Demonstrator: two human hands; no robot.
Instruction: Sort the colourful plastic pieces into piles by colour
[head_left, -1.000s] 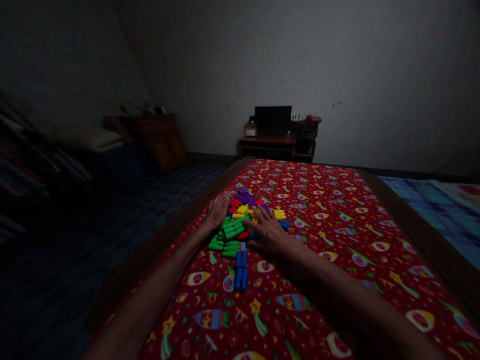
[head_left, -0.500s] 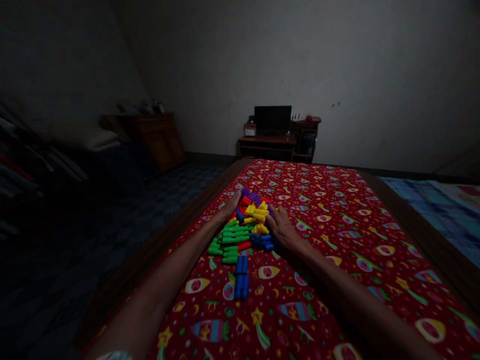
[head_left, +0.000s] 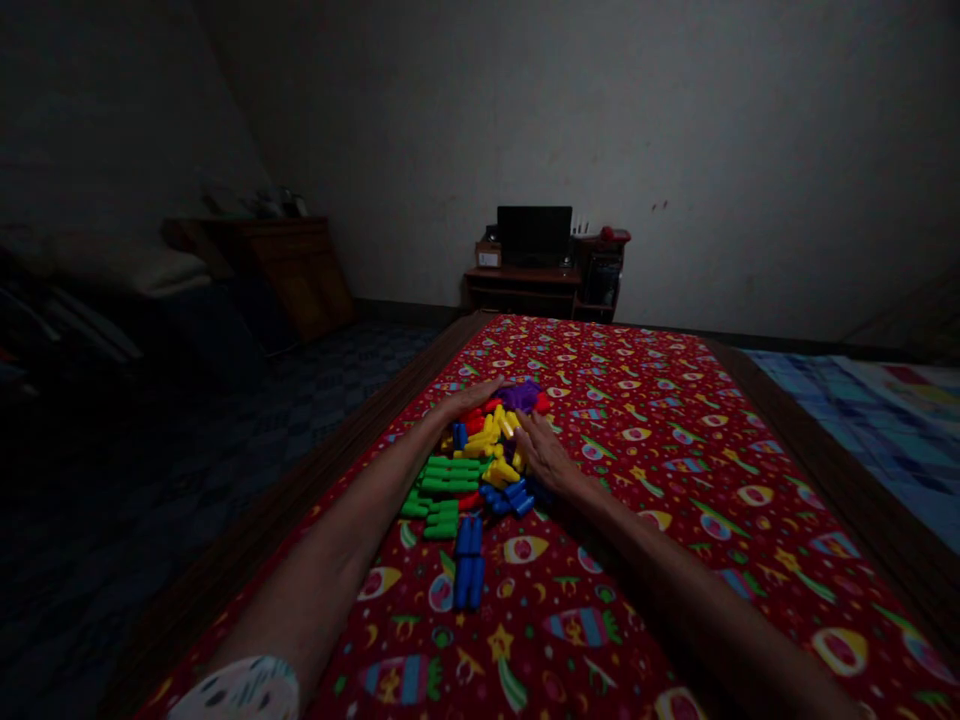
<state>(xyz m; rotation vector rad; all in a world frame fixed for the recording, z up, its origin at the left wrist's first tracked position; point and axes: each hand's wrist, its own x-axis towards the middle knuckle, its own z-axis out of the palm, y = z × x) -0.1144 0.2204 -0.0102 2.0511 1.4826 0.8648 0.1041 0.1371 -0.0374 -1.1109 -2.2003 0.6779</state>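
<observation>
A loose pile of plastic toy blocks lies on the red patterned cloth (head_left: pixel 637 560). My left hand (head_left: pixel 478 396) rests along the far left side of the pile, fingers stretched out beside the purple blocks (head_left: pixel 523 395). On the right side my right hand (head_left: pixel 546 453) lies open against the yellow blocks (head_left: pixel 491 435), fingers extended. Green blocks (head_left: pixel 452 474) sit at the pile's left. Some blue blocks (head_left: pixel 508 497) lie below the right hand, and a joined blue piece (head_left: pixel 469 562) lies nearest me. A few red blocks (head_left: pixel 472 420) show between the others.
Beyond the cloth's far end a desk (head_left: pixel 521 275) carries a dark monitor (head_left: pixel 534 235) and a small box (head_left: pixel 488 254). A wooden cabinet (head_left: pixel 304 275) stands at the back left. A blue checked cloth (head_left: pixel 840 410) spreads on the right.
My left hand has moved farther forward and right around the pile's far edge. The purple and yellow blocks have shifted and bunched together. The view has turned slightly right.
</observation>
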